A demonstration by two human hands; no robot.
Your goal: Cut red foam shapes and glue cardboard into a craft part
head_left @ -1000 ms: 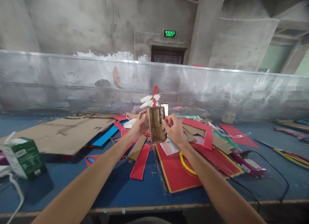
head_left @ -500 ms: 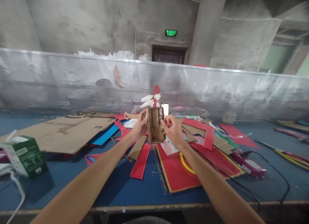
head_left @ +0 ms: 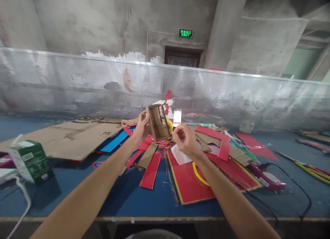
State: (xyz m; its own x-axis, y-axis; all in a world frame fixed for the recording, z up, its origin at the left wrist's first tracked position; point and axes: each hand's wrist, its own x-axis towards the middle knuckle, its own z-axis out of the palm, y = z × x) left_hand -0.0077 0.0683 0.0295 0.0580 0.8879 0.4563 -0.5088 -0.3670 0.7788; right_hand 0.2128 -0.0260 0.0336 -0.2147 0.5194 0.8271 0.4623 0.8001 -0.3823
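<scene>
My left hand grips the left side of a small brown cardboard box. The box is held up above the table, tilted, its hollow side facing me; its edges look dark and ragged. Just right of the box's lower corner is my right hand, fingers curled into a pinch and apart from the box. Whatever those fingers hold, if anything, is hidden. Behind the box, a red strip with a looped top and white pieces show in part. A lit phone screen stands beyond my right hand.
Red card strips and cardboard scraps litter the blue table. A red panel lies at front right. Large flat cardboard and a green box are left; a purple device and scissors with yellow handles right.
The box has shifted left and tilted with my left hand. My right hand has come off the box's right side and sits slightly lower. More of the phone screen shows.
</scene>
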